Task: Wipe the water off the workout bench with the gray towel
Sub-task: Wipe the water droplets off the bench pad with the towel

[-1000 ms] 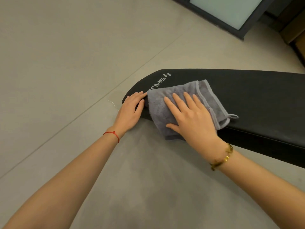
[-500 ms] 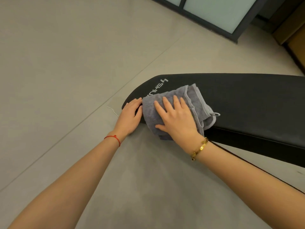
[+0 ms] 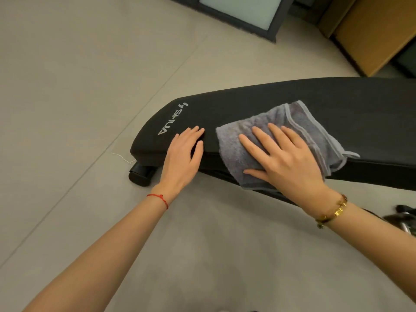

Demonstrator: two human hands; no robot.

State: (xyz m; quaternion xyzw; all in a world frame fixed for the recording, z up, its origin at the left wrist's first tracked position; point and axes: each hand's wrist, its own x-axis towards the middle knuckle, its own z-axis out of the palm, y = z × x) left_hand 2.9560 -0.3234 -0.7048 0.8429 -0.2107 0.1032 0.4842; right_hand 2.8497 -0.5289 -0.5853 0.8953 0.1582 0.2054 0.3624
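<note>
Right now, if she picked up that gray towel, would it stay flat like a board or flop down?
It would probably flop. The towel already bends over the bench edge and hangs down, and it bunches into folds by the right hand. It looks fluffy and thin, so likely light. It may drag rather than slide, since the nap looks grippy.

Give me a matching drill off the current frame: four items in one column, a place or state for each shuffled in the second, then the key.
Items
1. left hand
2. right hand
3. gray towel
4. red string

Places/states
A. tied round the left wrist
B. flat on the bare bench pad, near the logo
C. draped over the near edge of the pad
D. pressing down on the towel, fingers spread

Pairs: 1-B, 2-D, 3-C, 4-A
</note>
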